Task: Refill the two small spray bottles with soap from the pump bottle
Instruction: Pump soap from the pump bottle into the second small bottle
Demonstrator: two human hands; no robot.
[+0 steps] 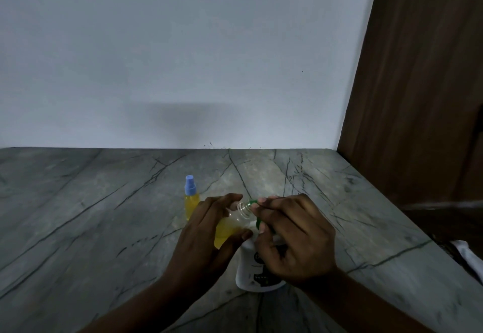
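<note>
Over the worktop [104, 215] at six o'clock, my left hand [206, 230] is wrapping the tilted, uncapped spray bottle [230, 224]; my right hand [292, 233] is pinching its green cap [251, 202]. Probably light and slippery, so I'm gripping mid-body.

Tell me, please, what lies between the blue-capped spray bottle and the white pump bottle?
The left hand, gripping the uncapped spray bottle of yellow liquid, lies there, in the head view.

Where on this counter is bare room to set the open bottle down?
Bare counter spreads left of the blue-capped spray bottle, and behind it to the wall. Crowded at centre: left hand with the open bottle, right hand on the pump bottle.
</note>
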